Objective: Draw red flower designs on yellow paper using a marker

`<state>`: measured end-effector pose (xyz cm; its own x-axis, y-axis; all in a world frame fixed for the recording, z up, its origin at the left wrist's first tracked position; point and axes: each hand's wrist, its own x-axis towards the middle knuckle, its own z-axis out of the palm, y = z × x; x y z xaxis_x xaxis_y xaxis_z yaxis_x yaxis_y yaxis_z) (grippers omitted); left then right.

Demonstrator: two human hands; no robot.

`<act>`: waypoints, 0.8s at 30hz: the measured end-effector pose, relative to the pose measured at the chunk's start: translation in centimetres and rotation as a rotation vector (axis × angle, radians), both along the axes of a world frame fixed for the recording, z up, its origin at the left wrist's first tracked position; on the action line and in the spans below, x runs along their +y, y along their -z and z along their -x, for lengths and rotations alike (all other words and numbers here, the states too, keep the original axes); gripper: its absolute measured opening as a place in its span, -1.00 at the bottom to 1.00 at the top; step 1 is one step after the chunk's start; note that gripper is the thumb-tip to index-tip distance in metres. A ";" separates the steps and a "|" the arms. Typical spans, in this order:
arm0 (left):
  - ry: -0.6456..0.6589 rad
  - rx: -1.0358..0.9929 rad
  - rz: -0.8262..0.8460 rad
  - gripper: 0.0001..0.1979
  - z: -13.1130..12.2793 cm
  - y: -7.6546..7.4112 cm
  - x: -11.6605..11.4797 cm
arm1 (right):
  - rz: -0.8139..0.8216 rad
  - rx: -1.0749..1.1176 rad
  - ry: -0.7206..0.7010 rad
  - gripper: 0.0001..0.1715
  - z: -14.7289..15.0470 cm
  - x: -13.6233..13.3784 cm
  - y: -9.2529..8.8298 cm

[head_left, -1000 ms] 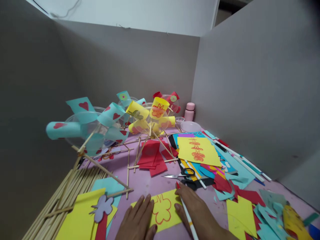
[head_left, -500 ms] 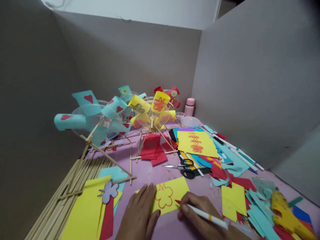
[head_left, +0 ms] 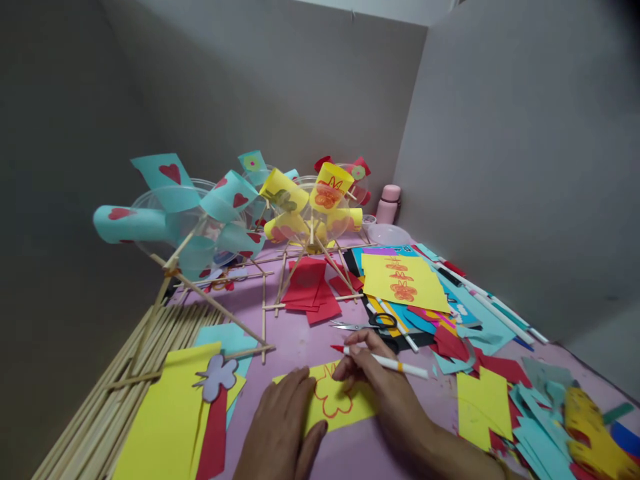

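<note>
A slim white marker pen with a red tip and an orange band (head_left: 383,361) is held by the right hand (head_left: 373,377), its long axis lying nearly level and crosswise to the view, the red tip pointing to the left and slightly away, the blunt end pointing right over the pink table top (head_left: 295,347). The pen is pinched near its tip between the thumb and the curled fingers, so this hand is closed on it; the wrist and forearm run in from the lower right corner. The tip is seen above the far edge of a small yellow paper sheet with a red flower outline (head_left: 333,400), which lies flat near the bottom middle of the view; whether the tip touches the paper cannot be told. The left hand (head_left: 283,427) is laid flat, palm down and fingers stretched forward together, on the left part of that sheet, holding nothing. Just beyond the pen, black-handled scissors (head_left: 370,323) are lying among coloured paper scraps. To the left, a bundle of thin wooden sticks (head_left: 115,407) is laid along the edge, and a pale purple paper flower cut-out (head_left: 217,375) rests on a larger yellow sheet (head_left: 160,427).
</note>
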<state>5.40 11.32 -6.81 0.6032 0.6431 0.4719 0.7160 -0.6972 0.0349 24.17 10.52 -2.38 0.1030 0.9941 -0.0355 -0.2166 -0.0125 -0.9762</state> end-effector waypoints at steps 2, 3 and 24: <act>0.021 -0.030 -0.004 -0.64 0.0 -0.2 0.1 | 0.018 -0.005 0.009 -0.89 0.0 0.4 0.7; 0.031 -0.045 -0.002 -0.69 0.0 -0.4 0.2 | 0.030 -0.025 0.024 -0.90 -0.1 0.4 1.0; 0.052 0.142 -0.135 -0.51 0.4 -0.7 0.9 | 0.014 -0.435 -0.148 -0.92 -0.9 -0.1 2.0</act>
